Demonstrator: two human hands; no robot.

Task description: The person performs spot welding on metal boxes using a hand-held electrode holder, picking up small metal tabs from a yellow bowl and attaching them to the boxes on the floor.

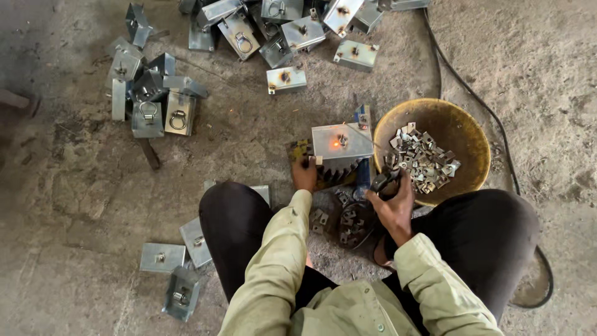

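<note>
squatting on the floor [74, 186], we go left to right: a few flat plates [163, 257] by our left knee, a heap of boxes with rings [158, 102] up left, a bigger pile [292, 28] along the top. our left hand [305, 174] has its fingers curled on the near left corner of the box [342, 141], which sits on a toothed block [333, 174] in front of us, an orange glow at its middle. our right hand [392, 202] is closed round a dark tool handle [380, 182]; we cannot tell its tip. small tabs lie below, more fill the yellow bowl [463, 127] at right. judging by the piles, many boxes are done, plenty of tabs left.
</note>
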